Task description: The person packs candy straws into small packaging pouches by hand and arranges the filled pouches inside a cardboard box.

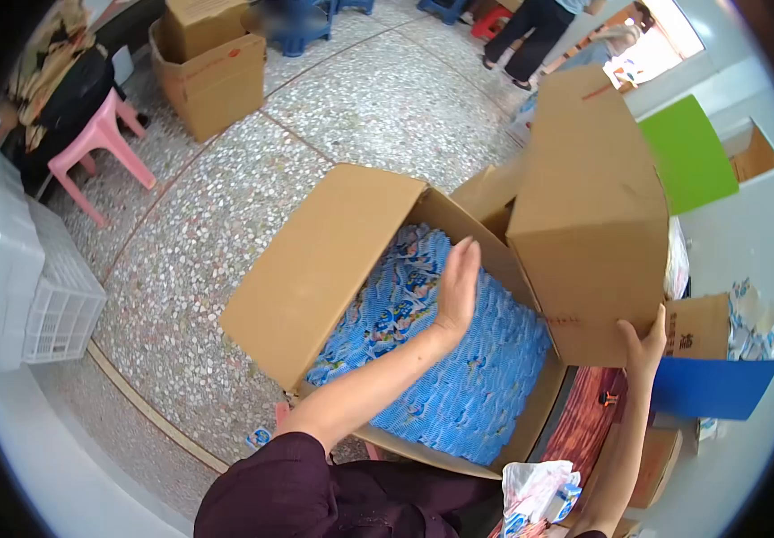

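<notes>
Open brown cardboard box; densely packed inside, small blue printed wrapper-like pieces: probably light, soft, slippery; best scooped from beneath. Left hand over box, fingers extended, empty. Right hand against tall brown cardboard carton, right of box; grip unclear.

In front of you, an open brown cardboard carton, its left flap spread outward, held a dense layer of blue printed packets, while a tall brown cardboard box rose just beside its right side.
</notes>
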Available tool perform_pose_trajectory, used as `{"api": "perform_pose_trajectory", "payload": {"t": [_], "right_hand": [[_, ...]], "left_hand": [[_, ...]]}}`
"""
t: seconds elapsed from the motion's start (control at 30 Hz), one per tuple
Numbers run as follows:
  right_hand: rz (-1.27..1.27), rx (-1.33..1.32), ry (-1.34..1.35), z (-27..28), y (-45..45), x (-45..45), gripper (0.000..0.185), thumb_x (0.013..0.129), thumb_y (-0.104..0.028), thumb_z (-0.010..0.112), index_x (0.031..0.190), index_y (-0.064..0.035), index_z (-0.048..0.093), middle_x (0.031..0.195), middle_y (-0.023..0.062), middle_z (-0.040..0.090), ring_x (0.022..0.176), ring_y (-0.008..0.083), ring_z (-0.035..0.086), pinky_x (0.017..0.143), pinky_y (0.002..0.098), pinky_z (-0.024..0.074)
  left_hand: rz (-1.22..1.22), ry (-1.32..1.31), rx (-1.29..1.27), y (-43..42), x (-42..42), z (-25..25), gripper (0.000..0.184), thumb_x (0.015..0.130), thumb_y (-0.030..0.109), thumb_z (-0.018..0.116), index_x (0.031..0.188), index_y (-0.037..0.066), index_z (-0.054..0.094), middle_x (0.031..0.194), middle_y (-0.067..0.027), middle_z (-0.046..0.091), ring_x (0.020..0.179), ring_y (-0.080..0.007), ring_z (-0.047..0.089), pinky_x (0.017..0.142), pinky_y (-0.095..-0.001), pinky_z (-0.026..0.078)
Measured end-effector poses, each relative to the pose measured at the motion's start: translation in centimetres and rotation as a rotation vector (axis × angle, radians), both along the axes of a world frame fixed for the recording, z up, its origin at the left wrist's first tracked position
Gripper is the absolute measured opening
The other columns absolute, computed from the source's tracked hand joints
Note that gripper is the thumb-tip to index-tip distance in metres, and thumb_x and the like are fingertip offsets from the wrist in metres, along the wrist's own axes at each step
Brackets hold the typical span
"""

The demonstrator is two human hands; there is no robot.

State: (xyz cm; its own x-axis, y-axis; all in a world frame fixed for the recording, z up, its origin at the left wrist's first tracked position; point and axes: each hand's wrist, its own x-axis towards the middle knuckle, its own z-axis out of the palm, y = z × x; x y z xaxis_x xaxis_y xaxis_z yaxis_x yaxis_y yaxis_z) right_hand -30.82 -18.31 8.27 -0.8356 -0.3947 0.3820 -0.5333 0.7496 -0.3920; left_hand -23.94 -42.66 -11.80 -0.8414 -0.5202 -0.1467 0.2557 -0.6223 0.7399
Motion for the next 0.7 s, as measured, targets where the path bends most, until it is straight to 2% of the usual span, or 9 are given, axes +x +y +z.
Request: {"api": "perform_pose_trajectory", "payload": {"t": [0.03,0.07,0.1,0.13,0.2,0.27,0.3,0.47,0.7], "right_hand": [[-0.01,0.032,-0.021,0.3,-0.4,0.2,0.051,0.077,-0.004,0.07,0.124,0.0047,0.05,0.106,0.0133,0.063,0.098,0.0214,0.059,0.088,0.0316,0.0462],[0.002,0.042,0.048,0.1,-0.7,0.2,0.044,0.076,-0.003,0.069,0.115,0.0029,0.051,0.096,0.014,0.063,0.088,0.0228,0.06,0.081,0.0323,0.0472],[0.011,0.055,0.116,-0.2,-1.1,0.4,0.036,0.075,-0.002,0.069,0.107,0.0011,0.053,0.086,0.0148,0.062,0.079,0.0242,0.06,0.074,0.033,0.0482],[0.007,0.036,0.135,-0.1,-1.5,0.9,0.035,0.076,-0.004,0.07,0.106,0.0017,0.054,0.082,0.017,0.062,0.077,0.0254,0.062,0.071,0.0344,0.0485],[-0.035,0.036,0.167,-0.4,-1.6,0.6,0.035,0.076,-0.005,0.07,0.106,0.0017,0.054,0.084,0.0174,0.062,0.078,0.0267,0.062,0.072,0.035,0.0488],[-0.028,-0.009,0.163,-0.7,-2.2,-0.2,0.036,0.076,-0.007,0.071,0.108,0.0005,0.055,0.087,0.0176,0.064,0.082,0.0294,0.064,0.073,0.0358,0.0495],[-0.01,-0.063,0.133,-0.9,-2.8,-0.7,0.037,0.076,-0.009,0.07,0.109,-0.0008,0.056,0.089,0.0173,0.064,0.084,0.0308,0.064,0.074,0.0361,0.0498],[-0.075,0.129,0.353,-3.2,-5.5,-2.9,0.039,0.073,-0.015,0.075,0.103,-0.0013,0.055,0.089,0.0201,0.063,0.087,0.0381,0.062,0.072,0.0404,0.0489],[-0.078,0.148,0.321,-3.1,-7.2,-3.6,0.042,0.072,-0.02,0.076,0.103,-0.0028,0.055,0.092,0.0182,0.063,0.089,0.0371,0.061,0.073,0.0442,0.0484]], "left_hand": [[-0.09,0.004,0.208,0.1,1.1,4.9,0.076,0.094,0.066,0.034,0.144,0.009,0.034,0.144,-0.0136,0.04,0.128,-0.0295,0.041,0.101,-0.0498,0.035],[-0.119,0.003,0.206,0.0,0.5,6.3,0.076,0.094,0.066,0.034,0.144,0.009,0.034,0.144,-0.0136,0.04,0.128,-0.0295,0.041,0.101,-0.0498,0.035],[-0.203,0.066,0.293,-0.2,-0.5,7.3,0.077,0.094,0.067,0.034,0.145,0.01,0.032,0.146,-0.014,0.038,0.13,-0.0318,0.038,0.102,-0.0545,0.032],[-0.286,0.127,0.38,-0.4,-1.6,8.0,0.078,0.093,0.067,0.034,0.147,0.011,0.029,0.147,-0.0144,0.036,0.132,-0.034,0.036,0.103,-0.0593,0.03],[-0.327,0.095,0.339,-1.2,-3.5,9.3,0.077,0.091,0.069,0.036,0.146,0.016,0.03,0.144,-0.0091,0.04,0.129,-0.0275,0.04,0.098,-0.0487,0.038],[-0.315,0.118,0.319,-2.1,-4.3,10.6,0.077,0.091,0.07,0.034,0.144,0.014,0.036,0.142,-0.0097,0.043,0.128,-0.0289,0.041,0.096,-0.0533,0.039],[-0.308,0.117,0.385,-2.5,-6.0,9.0,0.077,0.091,0.071,0.034,0.141,0.013,0.04,0.141,-0.0111,0.045,0.128,-0.0309,0.042,0.098,-0.0566,0.037],[-0.358,0.208,0.452,-6.0,-7.5,6.0,0.069,0.098,0.06,0.026,0.145,0.01,0.032,0.152,-0.0143,0.028,0.136,-0.039,0.029,0.104,-0.0637,0.025],[-0.32,0.182,0.22,-7.2,-8.9,5.8,0.071,0.098,0.061,0.02,0.145,0.01,0.032,0.15,-0.0161,0.03,0.136,-0.0393,0.03,0.105,-0.0648,0.024]]}}
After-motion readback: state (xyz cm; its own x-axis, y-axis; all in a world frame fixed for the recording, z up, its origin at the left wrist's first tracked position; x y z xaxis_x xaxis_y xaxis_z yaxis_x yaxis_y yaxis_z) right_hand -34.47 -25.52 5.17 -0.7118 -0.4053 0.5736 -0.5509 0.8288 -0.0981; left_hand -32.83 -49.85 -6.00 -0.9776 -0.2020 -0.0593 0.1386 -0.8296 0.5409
